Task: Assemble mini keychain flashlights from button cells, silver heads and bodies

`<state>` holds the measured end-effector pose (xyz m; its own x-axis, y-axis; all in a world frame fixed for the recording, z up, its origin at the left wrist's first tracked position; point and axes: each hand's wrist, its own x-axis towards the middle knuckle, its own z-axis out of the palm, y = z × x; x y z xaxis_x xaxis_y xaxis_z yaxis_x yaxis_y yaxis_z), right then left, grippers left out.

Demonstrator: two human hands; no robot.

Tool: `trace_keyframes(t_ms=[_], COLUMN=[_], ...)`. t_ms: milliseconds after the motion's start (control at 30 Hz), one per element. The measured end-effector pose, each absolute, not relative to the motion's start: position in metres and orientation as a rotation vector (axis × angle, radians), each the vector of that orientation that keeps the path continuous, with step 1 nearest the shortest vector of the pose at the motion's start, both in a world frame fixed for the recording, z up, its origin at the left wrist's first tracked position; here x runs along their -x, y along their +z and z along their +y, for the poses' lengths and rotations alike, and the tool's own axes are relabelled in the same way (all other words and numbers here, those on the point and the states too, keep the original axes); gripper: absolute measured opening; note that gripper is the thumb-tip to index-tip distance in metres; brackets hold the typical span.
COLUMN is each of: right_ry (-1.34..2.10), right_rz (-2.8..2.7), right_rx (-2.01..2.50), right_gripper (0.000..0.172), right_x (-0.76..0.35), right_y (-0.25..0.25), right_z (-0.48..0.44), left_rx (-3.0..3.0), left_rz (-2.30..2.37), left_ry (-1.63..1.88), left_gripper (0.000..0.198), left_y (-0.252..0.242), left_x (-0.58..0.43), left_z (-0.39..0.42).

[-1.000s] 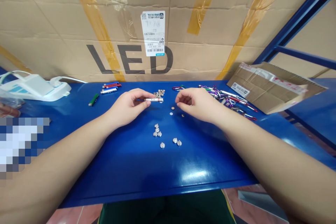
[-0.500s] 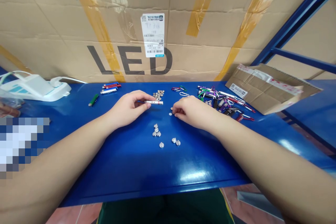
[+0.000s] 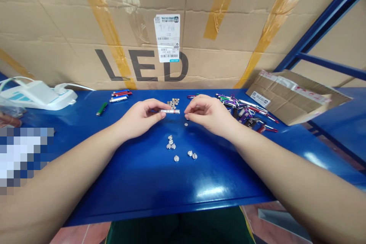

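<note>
Left grip: the left hand point(image 3: 139, 117) is pinched closed on a slim silver-and-red laser pointer point(image 3: 169, 111), holding it level, its thumb and fingertips point(image 3: 156, 106) around the barrel.

Right grip: the right hand point(image 3: 209, 114) is half closed at the pointer's 3 o'clock, just beside its tip and apparently not touching it. Whether its fingertips point(image 3: 187, 110) hold anything tiny, I cannot tell.

Pointer position: above the blue tabletop point(image 3: 137, 183), between both hands.

Small parts: a heap of button cells point(image 3: 173, 102) lies at the pointer's 12 o'clock; one loose button cell point(image 3: 186, 124) sits near the right hand. Slotted silver screws point(image 3: 170, 143) lie scattered at 6 o'clock.

Farther along the tabletop: three assembled pointers point(image 3: 119, 95) and a green tube point(image 3: 101, 108) lie at 10 o'clock from the left hand; a tangled pile of carabiner pointers point(image 3: 243, 107) lies at 2 o'clock from the right hand.

Backdrop: a taped cardboard carton printed "LED" point(image 3: 143, 65) stands at 12 o'clock.
</note>
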<state>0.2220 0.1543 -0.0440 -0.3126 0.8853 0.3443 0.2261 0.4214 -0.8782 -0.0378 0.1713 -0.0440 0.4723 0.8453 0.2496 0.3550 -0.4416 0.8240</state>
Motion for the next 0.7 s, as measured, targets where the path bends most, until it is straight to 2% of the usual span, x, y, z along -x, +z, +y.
trace_keyframes(t_ms=[133,300,433,700], right_ry=[0.886,1.019,1.035,1.065], right_rz=[-1.829,-1.733,-1.727,-1.708], right_rx=[0.981,1.0,1.071,0.955], right_gripper=[0.007,0.023,0.018,0.019], right_x=[-0.2218,-0.2203,-0.2181,-0.2139], right_y=[-0.0437,-0.0403,-0.0389,-0.0428], right_z=[0.1529,0.1501,0.1484,0.1469], left_rx=[-1.99,-1.984,-1.996,-1.977], left_rz=[0.991,0.984,0.975,0.969], left_ry=[0.853,0.864,0.871,0.843], left_gripper=[0.034,0.033,0.032,0.034], left_y=[-0.0435,-0.0443,-0.044,-0.044], left_x=[0.037,0.0366,0.0363,0.0362], left_z=[0.1709,0.171,0.1708,0.1703])
